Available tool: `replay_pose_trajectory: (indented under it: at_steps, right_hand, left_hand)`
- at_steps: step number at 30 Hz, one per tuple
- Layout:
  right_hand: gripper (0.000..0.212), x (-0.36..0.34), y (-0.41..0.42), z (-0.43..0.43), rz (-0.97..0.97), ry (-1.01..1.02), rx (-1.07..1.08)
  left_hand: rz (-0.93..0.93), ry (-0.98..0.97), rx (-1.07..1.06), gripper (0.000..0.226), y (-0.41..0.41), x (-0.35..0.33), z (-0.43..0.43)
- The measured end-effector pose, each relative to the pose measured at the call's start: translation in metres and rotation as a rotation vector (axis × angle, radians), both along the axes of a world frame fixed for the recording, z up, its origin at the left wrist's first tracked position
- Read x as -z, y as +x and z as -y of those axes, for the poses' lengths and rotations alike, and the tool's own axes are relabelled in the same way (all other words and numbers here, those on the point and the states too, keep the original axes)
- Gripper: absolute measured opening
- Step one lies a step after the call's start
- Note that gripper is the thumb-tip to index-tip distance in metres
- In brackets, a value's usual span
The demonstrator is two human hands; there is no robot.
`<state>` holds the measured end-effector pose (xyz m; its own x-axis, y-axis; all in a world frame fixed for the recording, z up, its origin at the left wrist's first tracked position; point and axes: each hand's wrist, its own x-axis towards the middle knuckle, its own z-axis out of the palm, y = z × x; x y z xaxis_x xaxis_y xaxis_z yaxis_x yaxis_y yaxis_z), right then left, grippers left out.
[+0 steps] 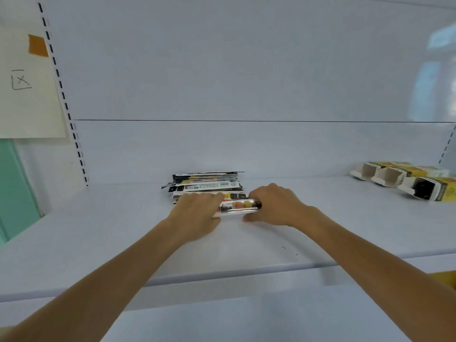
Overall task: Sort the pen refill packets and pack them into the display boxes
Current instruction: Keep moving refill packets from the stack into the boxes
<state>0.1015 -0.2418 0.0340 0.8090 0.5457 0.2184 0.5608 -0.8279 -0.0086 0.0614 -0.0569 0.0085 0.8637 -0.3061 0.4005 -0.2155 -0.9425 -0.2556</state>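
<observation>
A stack of black-and-white pen refill packets (208, 185) lies on the white shelf (123, 230), near its middle. In front of the stack, both hands hold a glossy bundle of refill packets (238, 206) lying sideways. My left hand (195, 213) grips the bundle's left end and my right hand (274, 206) grips its right end. Three yellow-and-white display boxes (404, 181) lie on their sides at the far right of the shelf, open ends facing left. The nearest one shows a dark interior; the other two look white inside.
A white back panel rises behind the shelf. A slotted upright (66, 104) runs down the left, with a paper sheet (27, 90) taped beside it. The shelf's front edge (222, 275) runs under my forearms.
</observation>
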Motion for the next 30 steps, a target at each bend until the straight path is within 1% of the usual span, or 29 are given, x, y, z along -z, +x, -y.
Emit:
replay_pose_trajectory:
  at_steps: [2,3,4,5,6,8,9,10,11,13,14,16,20,24,26,30]
  right_hand:
    - [0.038,-0.001,-0.002,0.002,-0.132,0.17,-0.08]
    - [0.047,-0.001,-0.004,0.005,-0.199,0.268,-0.139]
    - [0.057,-0.002,-0.007,0.009,-0.225,0.354,-0.178]
    - [0.062,-0.001,-0.008,0.014,-0.207,0.418,-0.177]
    - [0.059,0.0,-0.009,0.021,-0.159,0.441,-0.135]
    - [0.05,0.001,-0.006,0.04,-0.013,0.31,0.043]
    - [0.051,0.003,-0.002,0.052,0.018,0.249,0.142]
    - [0.055,0.003,0.002,0.067,0.011,0.259,0.231]
    - [0.057,0.002,0.006,0.085,-0.004,0.31,0.302]
    - [0.054,-0.001,0.014,0.128,0.031,0.405,0.41]
    - [0.052,-0.003,0.017,0.154,0.06,0.425,0.459]
    - [0.05,-0.009,0.021,0.209,0.092,0.423,0.549]
    - [0.048,-0.021,0.021,0.315,0.082,0.411,0.714]
    - [0.059,-0.023,0.024,0.408,0.096,0.397,0.767]
    - [0.061,-0.02,0.027,0.452,0.099,0.398,0.768]
    - [0.059,-0.017,0.032,0.526,0.093,0.414,0.79]
  left_hand:
    - [-0.021,-0.02,-0.007,0.029,0.003,0.0,0.009]
    - [-0.022,-0.036,-0.009,0.027,0.004,0.0,0.014]
    - [-0.016,-0.056,-0.008,0.026,0.006,-0.001,0.018]
    - [-0.004,-0.078,-0.004,0.025,0.009,-0.002,0.022]
    - [0.003,-0.093,-0.003,0.024,0.012,-0.002,0.027]
    - [0.004,-0.086,-0.003,0.023,0.018,-0.006,0.043]
    - [0.004,-0.059,0.005,0.023,0.022,-0.007,0.054]
    - [-0.001,-0.035,0.016,0.023,0.026,-0.01,0.066]
    - [-0.011,-0.034,0.03,0.023,0.031,-0.011,0.079]
    - [-0.039,-0.095,0.058,0.027,0.041,-0.016,0.107]
    - [-0.051,-0.135,0.073,0.032,0.046,-0.02,0.123]
    - [-0.073,-0.203,0.128,0.042,0.054,-0.027,0.162]
    - [-0.053,-0.243,0.286,0.042,0.073,-0.036,0.256]
    - [-0.064,-0.263,0.367,0.039,0.096,-0.036,0.362]
    - [-0.064,-0.25,0.419,0.036,0.106,-0.033,0.413]
    - [-0.088,-0.303,0.513,0.036,0.119,-0.026,0.494]
